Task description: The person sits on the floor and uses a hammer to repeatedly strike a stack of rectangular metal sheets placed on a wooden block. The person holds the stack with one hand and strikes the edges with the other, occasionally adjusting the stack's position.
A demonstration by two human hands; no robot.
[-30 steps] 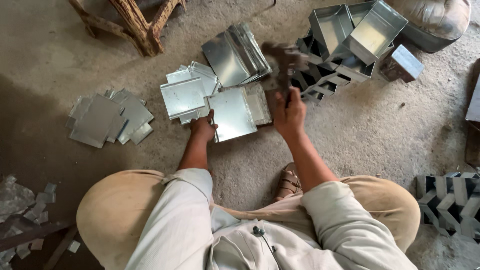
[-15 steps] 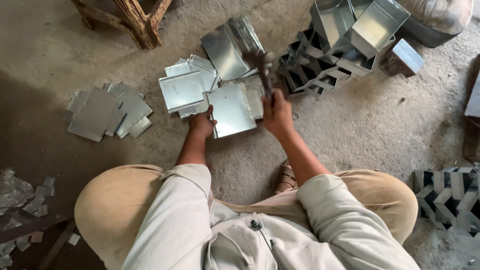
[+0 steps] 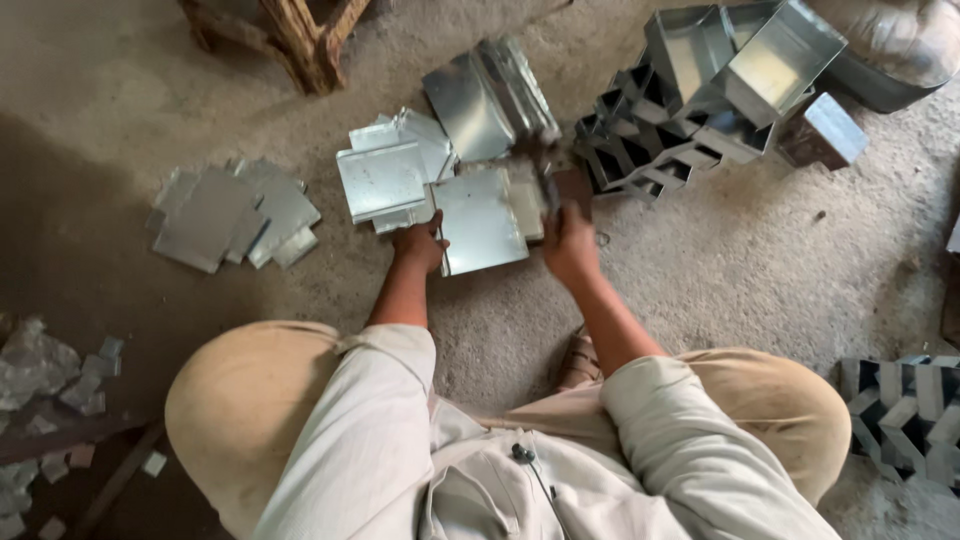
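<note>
I squat on a concrete floor over a flat metal sheet (image 3: 478,220). My left hand (image 3: 420,243) grips the sheet's near left edge and pins it down. My right hand (image 3: 570,238) is closed around the handle of a hammer (image 3: 541,165), whose blurred head is over the sheet's far right corner. Beside the sheet lies a small stack of similar cut sheets (image 3: 385,178), and a bent sheet (image 3: 485,100) lies just beyond.
A pile of folded metal boxes (image 3: 720,90) stands at the upper right. More flat sheets (image 3: 232,215) lie to the left, scraps (image 3: 45,370) at the far left. Wooden legs (image 3: 300,40) stand at the top, stacked metal pieces (image 3: 905,405) at the right edge.
My right hand swung the hammer from the right, above the boxes, leftwards and down onto the sheet's far right corner. The left hand stayed on the sheet.
</note>
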